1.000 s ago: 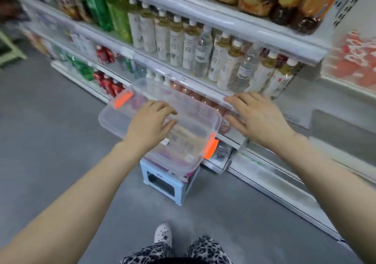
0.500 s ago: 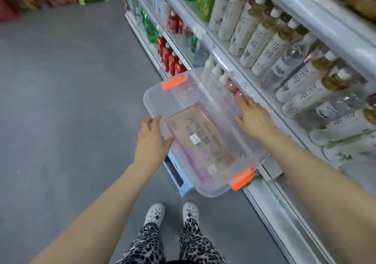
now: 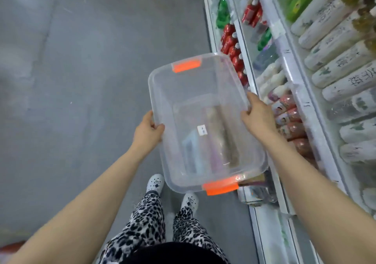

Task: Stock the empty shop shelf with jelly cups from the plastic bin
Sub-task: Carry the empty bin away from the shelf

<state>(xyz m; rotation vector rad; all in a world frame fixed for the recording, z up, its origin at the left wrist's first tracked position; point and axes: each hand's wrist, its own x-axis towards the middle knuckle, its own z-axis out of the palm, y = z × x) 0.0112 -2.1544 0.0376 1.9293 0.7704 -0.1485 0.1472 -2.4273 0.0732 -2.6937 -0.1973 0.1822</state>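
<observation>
Above the floor (image 3: 71, 80), beside the drinks shelf (image 3: 298, 93), the left hand (image 3: 147, 133) and right hand (image 3: 258, 115) grip the clear plastic bin (image 3: 183, 93) by its long rims, fingers mostly hidden underneath. Its contents blur beyond telling.

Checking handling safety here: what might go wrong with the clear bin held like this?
The left hand and right hand grip only the clear bin's smooth long edges, so it might slip or tip. Its far corner hangs close to the red bottles; a swing could knock some over.
</observation>
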